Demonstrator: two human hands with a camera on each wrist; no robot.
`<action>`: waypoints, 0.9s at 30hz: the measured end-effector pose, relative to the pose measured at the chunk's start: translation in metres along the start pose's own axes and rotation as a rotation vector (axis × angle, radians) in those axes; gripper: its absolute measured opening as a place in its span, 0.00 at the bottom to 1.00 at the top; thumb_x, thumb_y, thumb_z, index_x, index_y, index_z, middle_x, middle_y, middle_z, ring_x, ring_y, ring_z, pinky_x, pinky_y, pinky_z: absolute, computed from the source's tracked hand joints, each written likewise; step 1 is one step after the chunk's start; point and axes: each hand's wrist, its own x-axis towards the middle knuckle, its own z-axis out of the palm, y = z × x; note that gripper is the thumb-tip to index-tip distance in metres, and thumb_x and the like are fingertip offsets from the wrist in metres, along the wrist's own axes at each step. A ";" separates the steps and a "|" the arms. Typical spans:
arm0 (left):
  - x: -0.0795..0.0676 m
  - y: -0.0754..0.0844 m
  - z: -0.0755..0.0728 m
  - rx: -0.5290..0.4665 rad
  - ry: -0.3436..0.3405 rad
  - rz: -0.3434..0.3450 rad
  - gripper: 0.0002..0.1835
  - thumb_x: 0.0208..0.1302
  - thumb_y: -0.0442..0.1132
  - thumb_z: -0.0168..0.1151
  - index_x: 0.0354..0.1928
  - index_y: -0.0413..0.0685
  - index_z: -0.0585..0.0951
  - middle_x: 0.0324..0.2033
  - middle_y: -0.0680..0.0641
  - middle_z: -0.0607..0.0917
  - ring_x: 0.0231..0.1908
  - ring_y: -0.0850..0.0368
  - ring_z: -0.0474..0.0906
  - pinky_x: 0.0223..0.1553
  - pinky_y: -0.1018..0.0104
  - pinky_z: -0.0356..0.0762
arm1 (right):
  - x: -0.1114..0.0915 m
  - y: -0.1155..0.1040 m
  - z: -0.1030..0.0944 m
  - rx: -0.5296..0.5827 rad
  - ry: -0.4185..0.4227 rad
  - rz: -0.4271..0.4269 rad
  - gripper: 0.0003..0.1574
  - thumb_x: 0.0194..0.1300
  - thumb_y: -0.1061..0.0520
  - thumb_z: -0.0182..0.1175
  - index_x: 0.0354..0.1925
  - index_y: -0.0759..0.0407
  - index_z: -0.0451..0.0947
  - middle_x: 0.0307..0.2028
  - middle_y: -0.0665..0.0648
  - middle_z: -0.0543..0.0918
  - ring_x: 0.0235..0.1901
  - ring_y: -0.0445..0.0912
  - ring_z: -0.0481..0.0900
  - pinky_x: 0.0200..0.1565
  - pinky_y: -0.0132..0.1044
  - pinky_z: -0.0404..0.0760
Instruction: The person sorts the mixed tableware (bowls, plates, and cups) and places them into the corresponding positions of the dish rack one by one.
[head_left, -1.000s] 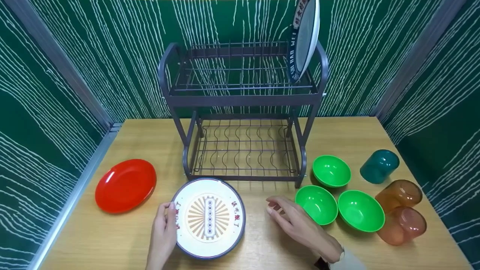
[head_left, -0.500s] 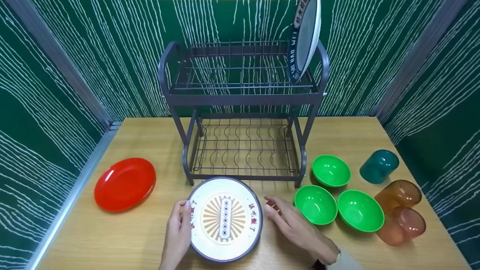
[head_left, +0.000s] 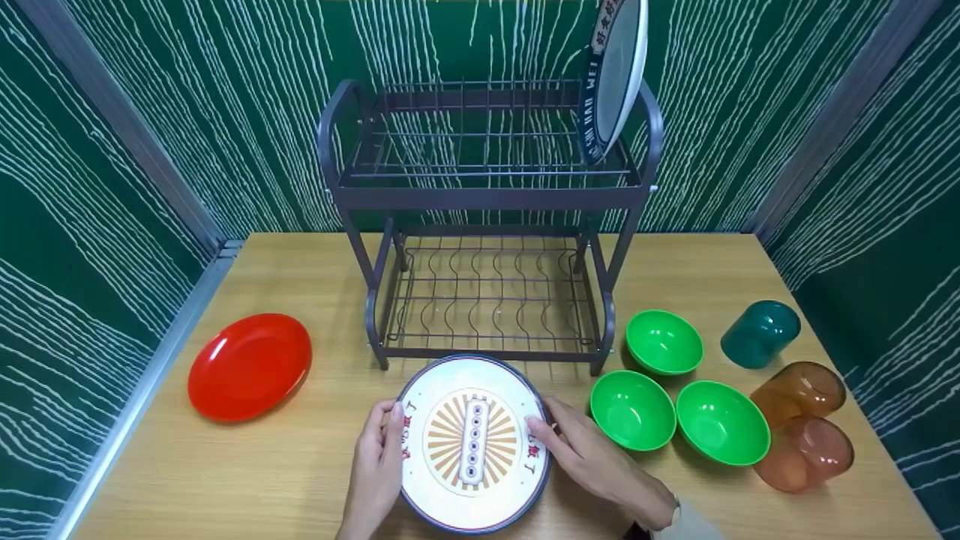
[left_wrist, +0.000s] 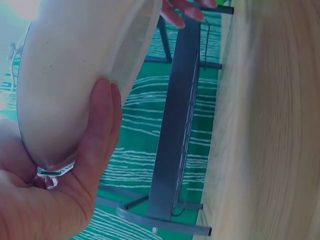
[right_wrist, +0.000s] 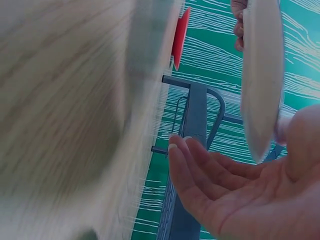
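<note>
A white plate [head_left: 442, 495] with a blue rim, an orange sunburst and red characters is held above the wooden table, its printed face towards the head camera. My left hand [head_left: 376, 461] grips its left edge, thumb over the rim; in the left wrist view the fingers [left_wrist: 102, 115] support the pale underside. On the opposite edge, my right hand [head_left: 600, 461] has its thumb over the printed face. Seen in the right wrist view, the right fingers [right_wrist: 195, 175] reach loosely below the plate [right_wrist: 262, 75], with a gap to its underside.
Behind the plate stands a dark two-tier dish rack [head_left: 487, 199], with a large patterned plate [head_left: 619, 82] upright at its upper right. A red plate [head_left: 250, 367] lies left. Several things stand right: green bowls [head_left: 634, 411], a teal cup [head_left: 760, 334] and orange cups [head_left: 802, 454].
My left hand has carried the white plate rightwards to my right hand. The right thumb now overlaps the plate's right edge; the right hand has barely shifted.
</note>
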 end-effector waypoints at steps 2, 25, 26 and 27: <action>0.000 0.001 0.003 -0.018 -0.018 0.001 0.17 0.83 0.45 0.46 0.57 0.38 0.74 0.33 0.43 0.83 0.31 0.55 0.81 0.30 0.66 0.82 | 0.001 0.001 0.000 0.041 -0.030 0.002 0.45 0.79 0.33 0.46 0.79 0.60 0.57 0.73 0.61 0.69 0.72 0.52 0.66 0.72 0.57 0.61; -0.003 -0.005 0.021 -0.065 0.015 -0.034 0.15 0.84 0.43 0.44 0.58 0.39 0.73 0.38 0.43 0.83 0.34 0.56 0.81 0.32 0.68 0.81 | 0.001 -0.004 -0.007 0.495 -0.135 0.167 0.54 0.74 0.39 0.61 0.82 0.55 0.45 0.65 0.56 0.78 0.55 0.48 0.78 0.70 0.40 0.63; -0.003 -0.005 0.022 -0.066 0.017 -0.023 0.15 0.84 0.42 0.44 0.57 0.39 0.73 0.36 0.43 0.82 0.33 0.56 0.80 0.31 0.69 0.80 | 0.000 -0.004 -0.009 0.490 -0.140 0.149 0.53 0.75 0.40 0.59 0.82 0.57 0.45 0.63 0.57 0.80 0.53 0.48 0.79 0.67 0.35 0.66; -0.003 -0.006 0.022 -0.066 0.019 -0.012 0.14 0.84 0.42 0.44 0.56 0.38 0.73 0.34 0.44 0.81 0.32 0.57 0.78 0.30 0.69 0.79 | 0.000 -0.004 -0.010 0.487 -0.143 0.130 0.51 0.76 0.42 0.58 0.82 0.58 0.45 0.61 0.58 0.81 0.51 0.48 0.81 0.63 0.30 0.68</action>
